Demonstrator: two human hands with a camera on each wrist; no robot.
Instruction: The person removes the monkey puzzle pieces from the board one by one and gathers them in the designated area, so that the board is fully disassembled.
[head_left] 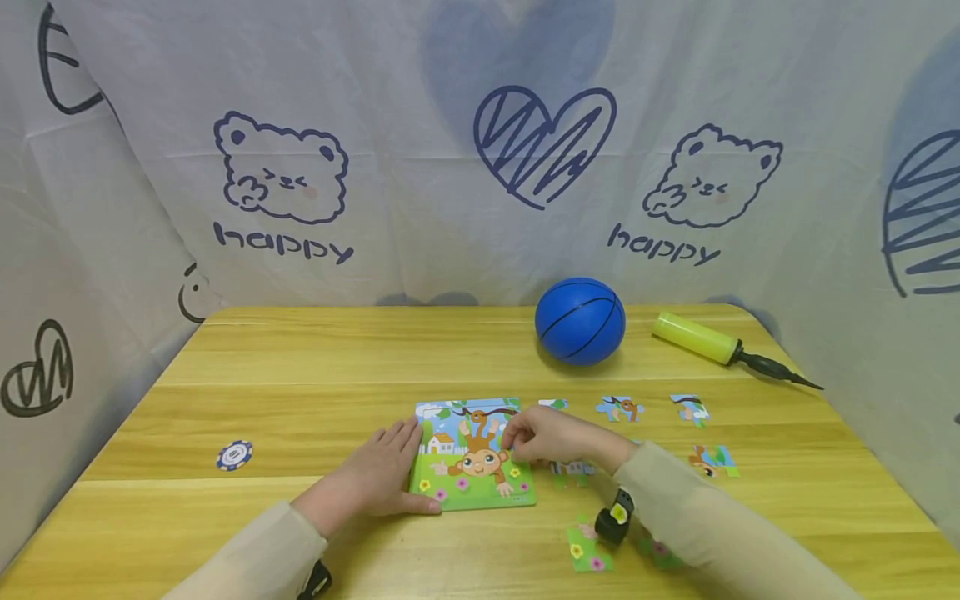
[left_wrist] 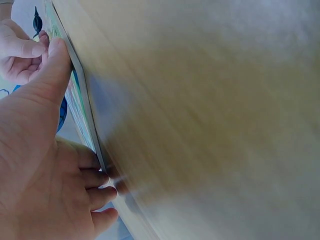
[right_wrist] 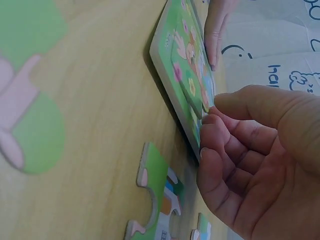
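Note:
A monkey picture puzzle board (head_left: 480, 502) lies in the middle of the wooden table. My left hand (head_left: 378, 473) rests along its left side, fingers stretched out and the thumb touching the near left corner. At the board's right side, my right hand (head_left: 551, 437) pinches a puzzle piece (right_wrist: 204, 103) between thumb and fingertips. In the right wrist view that piece's edge looks raised from the board; the fingers hide part of it. Loose jigsaw pieces lie right of the board, among them a house piece (head_left: 572, 471) below the right hand and a flower piece (head_left: 588, 550) nearer me.
Farther right are a monkey piece (head_left: 621, 408), a branch piece (head_left: 688, 408) and an orange-brown piece (head_left: 712, 461). A blue ball (head_left: 580, 322) and a yellow hand pump (head_left: 697, 337) sit at the back. On the left lies a round poker chip (head_left: 236, 455).

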